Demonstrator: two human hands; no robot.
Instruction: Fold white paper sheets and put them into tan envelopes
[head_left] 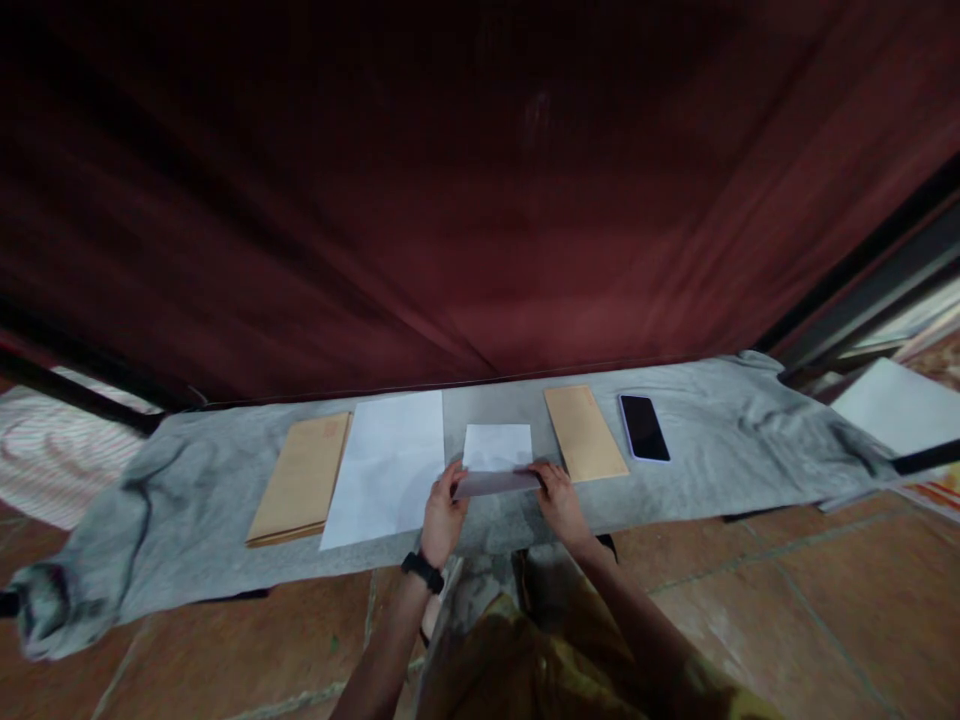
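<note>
No text can be read. Small, faint reddish print stands near the far right corner of the left envelopes; a similar mark stands at the right envelope's far end.

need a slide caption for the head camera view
Left hand and right hand hold a partly folded white sheet over a grey cloth, beside a brown envelope.

a gray cloth bears brown envelopes, white paper, a phone.
</note>
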